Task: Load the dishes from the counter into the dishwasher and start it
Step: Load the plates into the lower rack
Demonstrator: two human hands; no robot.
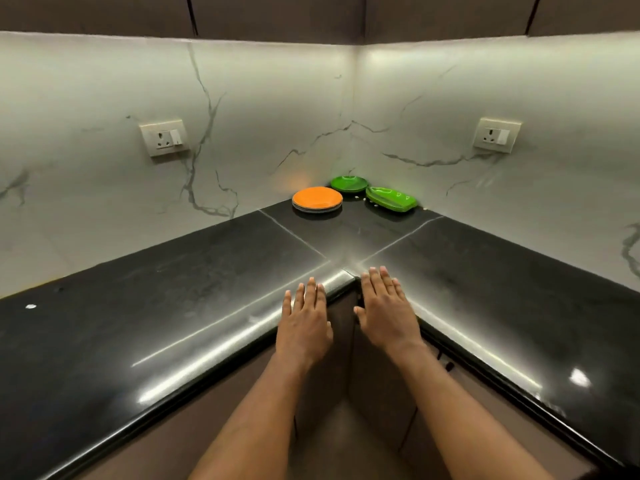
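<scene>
Back corner of L-shaped black polished stone counter (173, 289): stack of round orange plates (317, 199) leftmost; round green plate (349, 183) behind, to its right; oblong green trays (391, 199) rightmost. At front inner corner: left hand (304, 323), right hand (386, 310) side by side.

I have an open stretch of counter (214, 271) ahead, right up to the far corner. There orange plates (317, 198), green plates (349, 183) and green trays (391, 199) sit close together, hemmed by both walls (242, 116).

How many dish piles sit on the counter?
3: orange plates left, round green plates in the corner behind, oblong green trays right. Count within each pile is hidden.
</scene>
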